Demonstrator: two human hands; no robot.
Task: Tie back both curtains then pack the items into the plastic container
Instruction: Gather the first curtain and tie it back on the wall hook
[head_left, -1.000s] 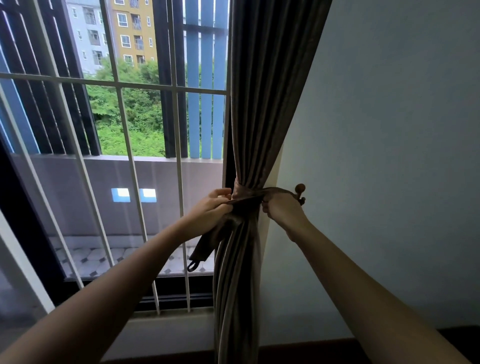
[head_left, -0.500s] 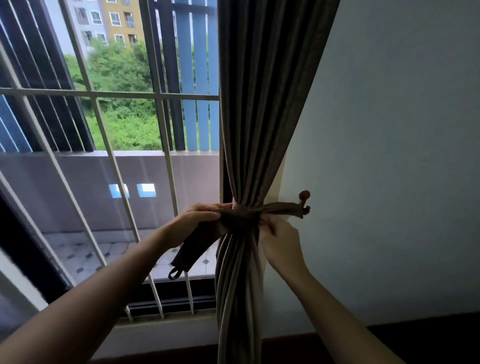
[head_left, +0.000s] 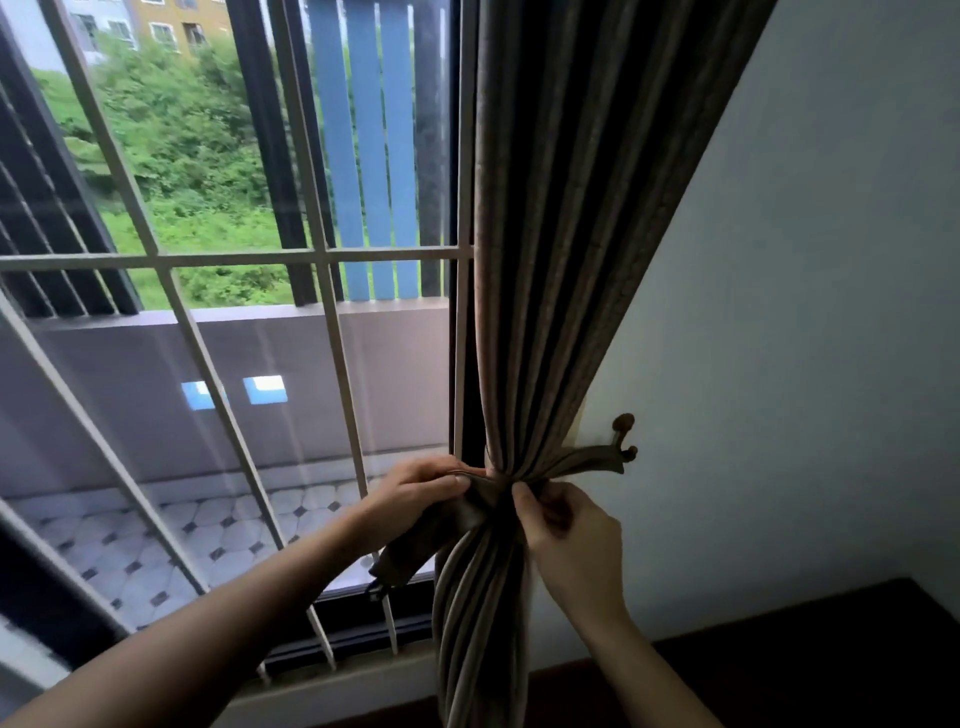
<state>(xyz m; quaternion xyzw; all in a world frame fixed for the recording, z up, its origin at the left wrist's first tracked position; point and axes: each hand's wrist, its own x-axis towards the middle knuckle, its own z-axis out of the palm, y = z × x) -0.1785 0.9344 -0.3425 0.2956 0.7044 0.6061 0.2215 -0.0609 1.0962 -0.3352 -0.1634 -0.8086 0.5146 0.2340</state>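
Note:
A brown-grey curtain (head_left: 561, 218) hangs gathered at the right side of the window. A matching fabric tieback (head_left: 576, 461) wraps round it at waist height and runs to a brown wall hook (head_left: 622, 435). My left hand (head_left: 415, 493) grips the tieback's loose end on the curtain's left side; that end (head_left: 410, 551) hangs down with a small dark ring at its tip. My right hand (head_left: 566, 525) sits just below the band on the right, its fingers pinching the fabric at the wrap. The plastic container is not in view.
A window with pale metal bars (head_left: 332, 322) fills the left; a tiled balcony (head_left: 171, 530) lies beyond. A plain white wall (head_left: 805, 312) is on the right. A dark wooden surface (head_left: 810, 649) lies at the lower right.
My right hand has dropped from the hook end of the tieback to just under the wrap. The view has moved closer and tilted; the left hand still holds the loose end.

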